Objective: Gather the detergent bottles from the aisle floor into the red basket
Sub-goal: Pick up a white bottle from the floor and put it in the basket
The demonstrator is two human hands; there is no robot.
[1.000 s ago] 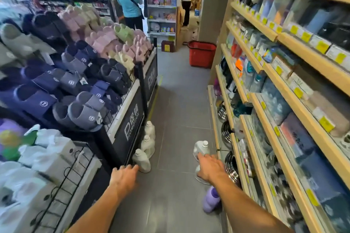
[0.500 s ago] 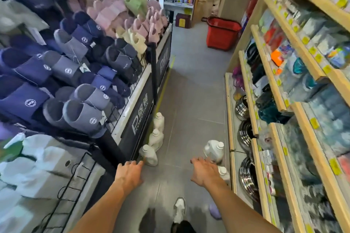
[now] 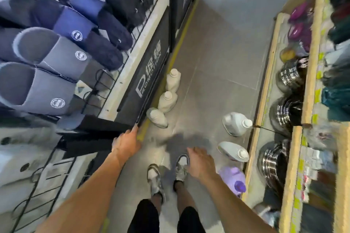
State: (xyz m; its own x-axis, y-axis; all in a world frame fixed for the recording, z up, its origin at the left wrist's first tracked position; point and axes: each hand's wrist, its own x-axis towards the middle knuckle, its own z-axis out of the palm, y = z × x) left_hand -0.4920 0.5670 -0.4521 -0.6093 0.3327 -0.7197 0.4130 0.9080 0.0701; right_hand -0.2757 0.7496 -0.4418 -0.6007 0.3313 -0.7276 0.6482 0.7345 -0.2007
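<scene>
Three white detergent bottles stand in a row on the grey floor against the slipper rack's base: the nearest (image 3: 156,117), the middle one (image 3: 167,101) and the far one (image 3: 173,81). By the right shelf stand two more white bottles (image 3: 235,123) (image 3: 233,151) and a purple bottle (image 3: 233,178). My left hand (image 3: 126,143) hangs open just below the nearest left bottle, fingertips at the rack's corner. My right hand (image 3: 201,163) is open, empty, left of the purple bottle. The red basket is out of view.
A black rack (image 3: 149,73) of grey and blue slippers (image 3: 47,51) lines the left. Wooden shelves (image 3: 265,89) with steel pots (image 3: 287,113) line the right. My two feet in sneakers (image 3: 154,179) stand on the narrow aisle floor between them.
The view has tilted down to the floor and the red basket has left the frame. Both hands stay empty; the bottles appear closer and my feet show.
</scene>
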